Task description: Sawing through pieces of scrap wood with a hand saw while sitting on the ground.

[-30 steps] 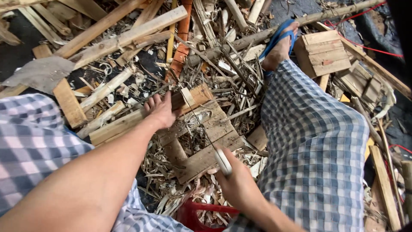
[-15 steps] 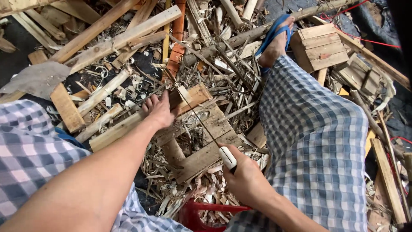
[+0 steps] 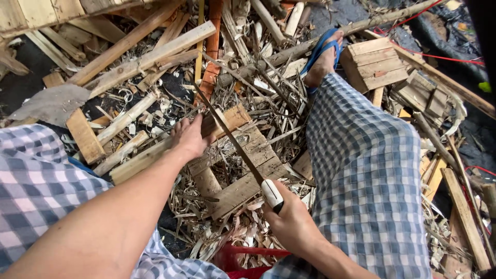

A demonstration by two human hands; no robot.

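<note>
Everywhere wood scraps [image 3: 139,57], shavings [image 3: 227,237]; wooden frame [image 3: 243,155] on heap.

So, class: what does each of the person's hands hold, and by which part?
The right hand grips a thin saw by its white handle. The left hand holds nothing; it presses on the wooden frame.

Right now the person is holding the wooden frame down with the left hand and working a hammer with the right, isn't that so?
Not quite. The right hand grips a thin-bladed saw with a white handle, not a hammer, as the head view shows. The left hand does press down on the wooden frame.
</note>
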